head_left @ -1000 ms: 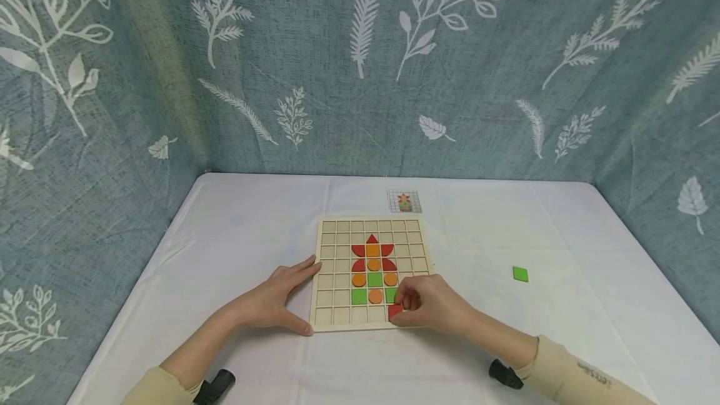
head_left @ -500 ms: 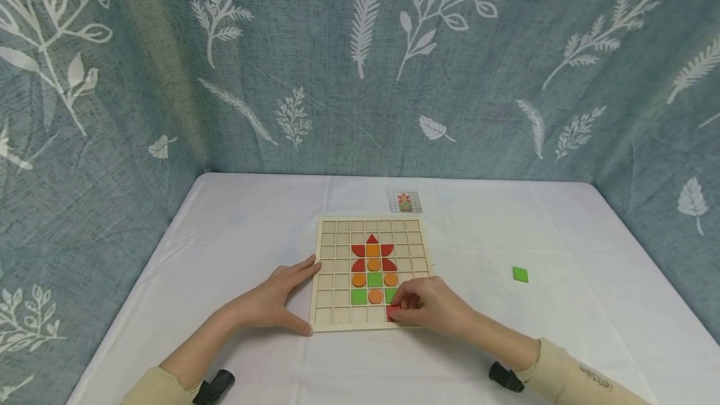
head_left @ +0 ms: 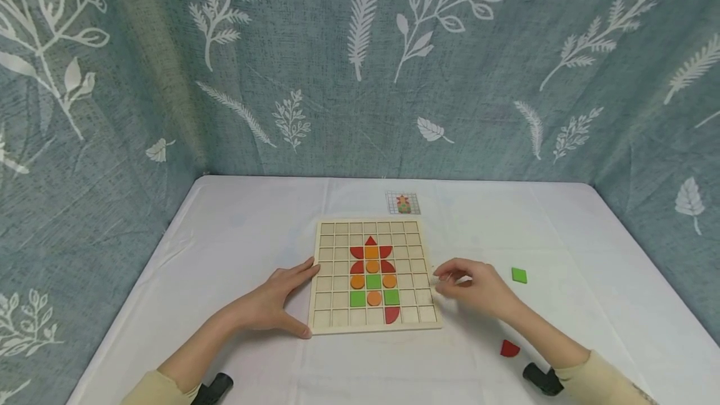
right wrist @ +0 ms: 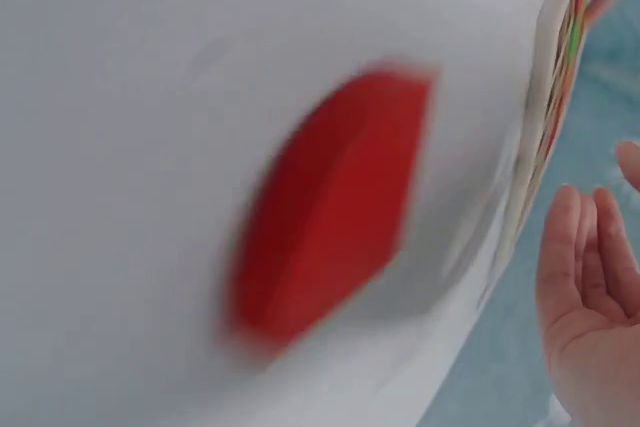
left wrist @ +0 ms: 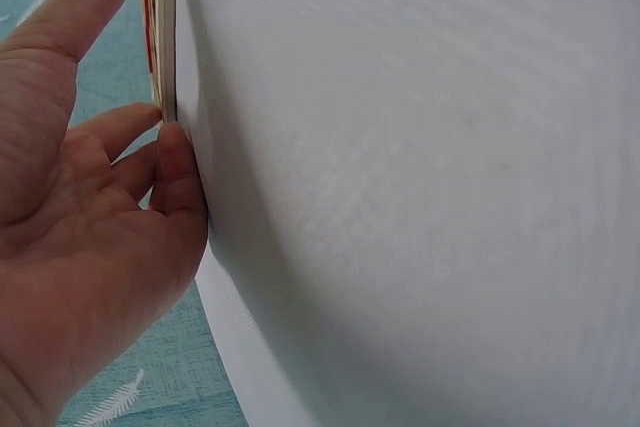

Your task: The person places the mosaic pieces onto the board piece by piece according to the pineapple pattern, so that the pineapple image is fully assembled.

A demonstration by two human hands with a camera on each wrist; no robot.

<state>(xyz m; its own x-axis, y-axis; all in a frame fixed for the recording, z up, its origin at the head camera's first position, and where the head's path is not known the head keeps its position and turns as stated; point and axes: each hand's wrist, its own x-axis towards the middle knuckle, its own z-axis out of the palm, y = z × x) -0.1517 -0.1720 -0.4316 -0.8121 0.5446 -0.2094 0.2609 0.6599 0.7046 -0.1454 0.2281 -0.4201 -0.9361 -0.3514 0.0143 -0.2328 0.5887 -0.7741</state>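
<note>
A square wooden grid board [head_left: 332,299] lies on the table with red, orange and green pieces in its cells. My left hand [head_left: 275,300] rests at the board's left edge, thumb at the near corner and fingertips against the side. The left wrist view shows those fingers [left wrist: 178,177] touching the edge. Near the board's right edge hovers my right hand [head_left: 475,285], its fingers loosely bent and holding nothing. In the bottom row sits a red quarter-circle piece [head_left: 392,315]. Another red quarter-circle piece [head_left: 509,348] lies on the table by my right forearm, blurred in the right wrist view.
To the right, beyond my right hand, lies a green square piece [head_left: 519,275]. A small pattern card [head_left: 403,203] with a printed grid lies behind the board. White cloth [head_left: 253,224] covers the table, and a leaf-patterned curtain [head_left: 315,67] stands around it.
My right hand has let go of the red quarter-circle piece in the bottom row and moved right, off the board. The other red piece has come into view. My left hand stays put.
</note>
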